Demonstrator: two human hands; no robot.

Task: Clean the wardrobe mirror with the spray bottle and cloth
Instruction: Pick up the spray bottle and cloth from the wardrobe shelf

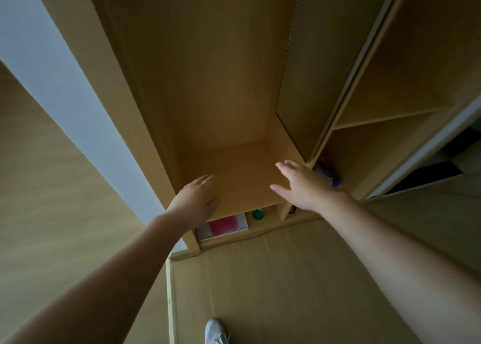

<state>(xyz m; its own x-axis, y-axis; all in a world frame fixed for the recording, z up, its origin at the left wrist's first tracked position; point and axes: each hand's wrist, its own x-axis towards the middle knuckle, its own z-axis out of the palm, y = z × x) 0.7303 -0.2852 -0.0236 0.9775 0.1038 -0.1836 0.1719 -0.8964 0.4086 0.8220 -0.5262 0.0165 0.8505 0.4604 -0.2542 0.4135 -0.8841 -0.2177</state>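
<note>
The wardrobe (208,83) stands open before you, its mirror (307,70) running down the right inner side. Your left hand (196,200) and right hand (303,184) both reach over the shelf (242,177), fingers loose and spread, gripping nothing. Under that shelf sit a pink-and-white thing (223,225), too blurred to name, and just beside it a green bottle (258,214).

A blurred bluish thing (328,175) is partly hidden behind the right hand (304,184), and a green-topped item (258,214) beneath the front edge of the shelf (242,182).

Bare forearms (117,265), one white laced sneaker (215,331)
</note>
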